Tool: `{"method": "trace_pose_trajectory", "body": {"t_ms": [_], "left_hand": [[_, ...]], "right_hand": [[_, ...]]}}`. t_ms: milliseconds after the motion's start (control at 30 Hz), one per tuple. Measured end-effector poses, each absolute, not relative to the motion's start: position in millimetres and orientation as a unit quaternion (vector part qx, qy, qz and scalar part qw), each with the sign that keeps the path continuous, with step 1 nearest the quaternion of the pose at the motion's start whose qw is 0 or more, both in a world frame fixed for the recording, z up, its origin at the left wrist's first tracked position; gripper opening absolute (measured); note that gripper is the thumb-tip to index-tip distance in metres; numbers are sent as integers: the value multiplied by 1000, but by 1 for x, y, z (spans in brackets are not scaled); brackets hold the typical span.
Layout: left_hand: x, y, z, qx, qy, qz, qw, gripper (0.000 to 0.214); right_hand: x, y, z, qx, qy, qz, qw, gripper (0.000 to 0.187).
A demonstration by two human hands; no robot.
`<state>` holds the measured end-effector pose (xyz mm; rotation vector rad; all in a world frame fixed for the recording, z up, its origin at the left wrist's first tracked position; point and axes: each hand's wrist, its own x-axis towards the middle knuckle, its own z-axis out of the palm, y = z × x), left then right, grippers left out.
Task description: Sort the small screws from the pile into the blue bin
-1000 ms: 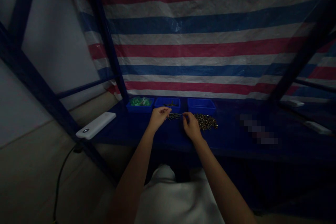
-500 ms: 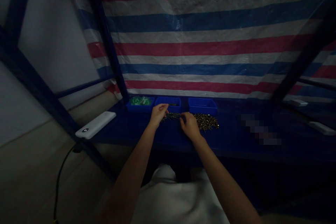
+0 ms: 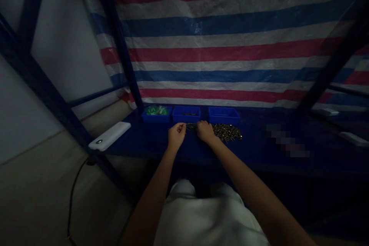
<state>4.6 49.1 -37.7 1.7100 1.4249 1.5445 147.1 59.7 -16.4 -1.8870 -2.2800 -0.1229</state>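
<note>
My left hand (image 3: pixel 176 135) is at the left end of a small heap of dark, thin metal pieces (image 3: pixel 190 126), its thumb and fingers pinched together. Whatever it grips is too small to make out. At the heap's other end, my right hand (image 3: pixel 205 130) is closed, knuckles up, with its fingertips hidden. Just right of it spreads a pile of brass-coloured, screw-like pieces (image 3: pixel 228 133). Behind my hands, a blue bin (image 3: pixel 186 108) contains a few dark thin pieces.
A blue bin (image 3: pixel 157 119) with green-and-white contents (image 3: pixel 157 110) stands at the left; another blue bin (image 3: pixel 224 120) stands at the right. A white oblong device (image 3: pixel 109 136) lies on the blue tabletop (image 3: pixel 248 153). Blue frame posts (image 3: pixel 118 38) and a striped sheet (image 3: pixel 207 54) enclose the bench.
My left hand has moved down and away from the middle bin to the dark heap. My right hand has turned knuckles up, its fingers more closed. The view has shifted slightly.
</note>
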Motion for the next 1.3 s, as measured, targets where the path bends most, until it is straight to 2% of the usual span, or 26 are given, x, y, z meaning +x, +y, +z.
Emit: {"method": "trace_pose_trajectory", "body": {"t_ms": [133,333,467,633,800,1100,1200,1300], "left_hand": [[4,51,-41,628,509,554,201,24],[4,53,-44,633,505,554,192,25],[6,51,-41,649,482,551,205,28],[6,44,-33,669,449,547,226,25],[4,42,-32,659,464,551,216,22],[2,48,-40,640,461,578,208,25],[3,45,-37,614,443,616,217,30],[1,44,-35,584,455,636,217,30]], "right_hand": [[148,62,-13,-628,-774,-37,68,25],[144,52,-8,-628,-773,-43,86,25],[139,42,-4,-603,-782,4,159,20],[135,35,-12,-506,-804,101,296,11],[134,37,-27,-443,-788,145,401,10],[136,34,-22,-493,-788,52,365,14],[133,35,-22,-486,-742,104,449,15],[129,37,-22,-439,-613,268,600,17]]}}
